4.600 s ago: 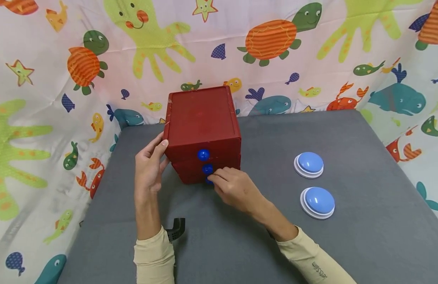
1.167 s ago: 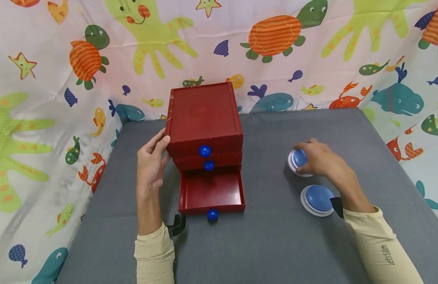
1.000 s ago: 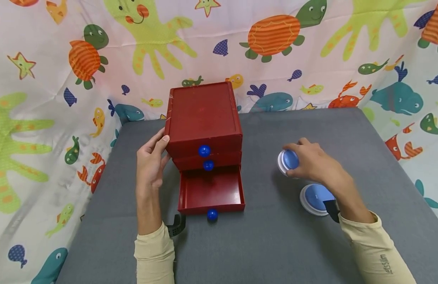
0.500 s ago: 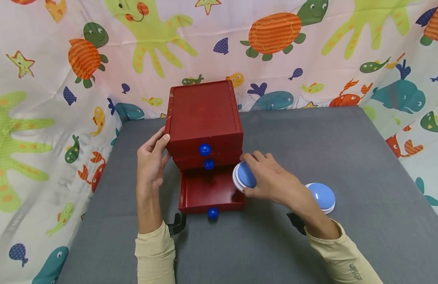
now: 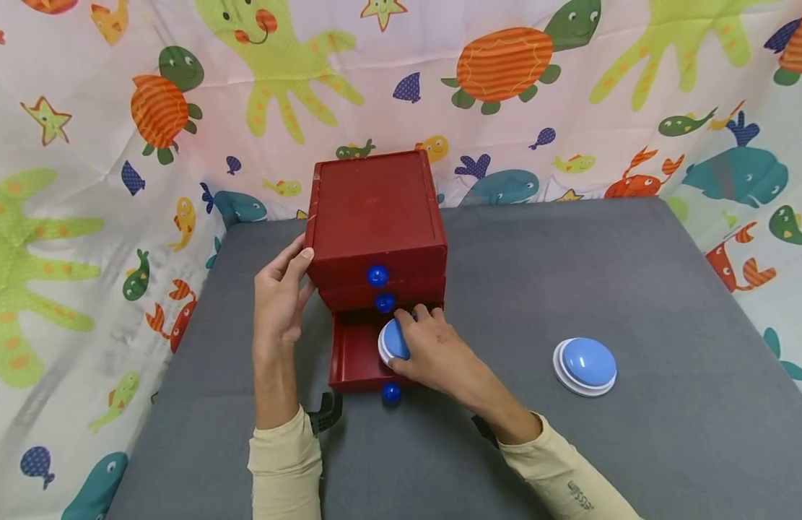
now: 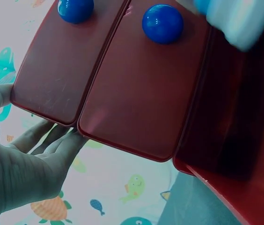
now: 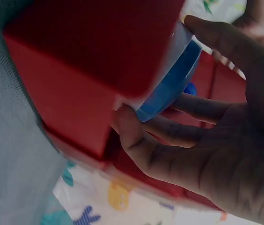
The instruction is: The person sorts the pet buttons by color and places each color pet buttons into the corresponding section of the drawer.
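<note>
A red three-drawer cabinet [image 5: 375,209] with blue ball knobs stands on the grey table. Its bottom drawer [image 5: 351,375] is pulled out. My left hand [image 5: 277,303] grips the cabinet's upper left edge, thumb at the top front corner and fingers along the side, as the left wrist view also shows. Over the open drawer, my right hand [image 5: 436,354] holds a push button [image 5: 395,339] with a blue dome and white base, tilted. In the right wrist view, thumb and fingers span the rim of the push button [image 7: 174,79]. The cabinet's two upper drawers are shut.
Another blue-domed push button [image 5: 585,365] sits on the table [image 5: 504,274] to the right. Behind and to the left hangs a curtain [image 5: 401,72] printed with sea animals. The bottom drawer's knob [image 5: 390,393] sticks out toward the front.
The bottom drawer was pulled out. My right hand then picked up the farther push button from the table and carried it left to the drawer. My left hand stayed on the cabinet.
</note>
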`<state>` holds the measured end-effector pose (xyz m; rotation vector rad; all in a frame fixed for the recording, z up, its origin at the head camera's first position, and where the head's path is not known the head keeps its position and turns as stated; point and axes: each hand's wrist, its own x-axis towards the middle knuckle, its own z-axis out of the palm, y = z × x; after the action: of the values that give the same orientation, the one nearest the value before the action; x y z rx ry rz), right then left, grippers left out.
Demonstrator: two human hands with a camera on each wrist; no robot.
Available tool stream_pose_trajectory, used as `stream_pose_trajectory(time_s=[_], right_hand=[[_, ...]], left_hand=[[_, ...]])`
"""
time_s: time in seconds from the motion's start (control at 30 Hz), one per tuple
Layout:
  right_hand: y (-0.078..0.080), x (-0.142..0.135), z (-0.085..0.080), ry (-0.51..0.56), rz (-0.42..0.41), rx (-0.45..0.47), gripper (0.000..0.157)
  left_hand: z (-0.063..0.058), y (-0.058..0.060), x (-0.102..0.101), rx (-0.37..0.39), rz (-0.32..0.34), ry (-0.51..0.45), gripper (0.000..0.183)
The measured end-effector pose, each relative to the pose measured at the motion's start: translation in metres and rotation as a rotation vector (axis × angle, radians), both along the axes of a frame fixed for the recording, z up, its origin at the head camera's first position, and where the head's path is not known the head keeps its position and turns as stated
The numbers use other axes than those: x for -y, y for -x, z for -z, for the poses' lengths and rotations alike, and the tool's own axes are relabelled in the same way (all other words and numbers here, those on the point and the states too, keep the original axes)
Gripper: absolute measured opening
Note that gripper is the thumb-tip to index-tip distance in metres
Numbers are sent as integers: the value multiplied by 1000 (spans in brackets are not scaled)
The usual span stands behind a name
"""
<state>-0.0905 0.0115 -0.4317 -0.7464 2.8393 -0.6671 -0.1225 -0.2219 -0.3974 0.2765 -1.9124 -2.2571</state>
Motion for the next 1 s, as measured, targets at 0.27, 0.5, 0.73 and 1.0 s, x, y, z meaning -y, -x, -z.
stream_pose_trajectory(time_s=[0.27, 0.5, 0.73, 1.0], right_hand=[[9, 28, 20, 8, -58, 62, 62], [14, 51, 29, 7, -70, 79, 57], [12, 64, 34, 27, -61, 54, 60], [11, 62, 33, 23, -74, 78, 59]], left_hand=[[2, 0, 0, -4, -2, 11, 48], [1, -1, -1, -14, -13, 12, 47], [1, -1, -1, -32, -2, 25, 48], [1, -1, 0, -33, -3, 15, 48]])
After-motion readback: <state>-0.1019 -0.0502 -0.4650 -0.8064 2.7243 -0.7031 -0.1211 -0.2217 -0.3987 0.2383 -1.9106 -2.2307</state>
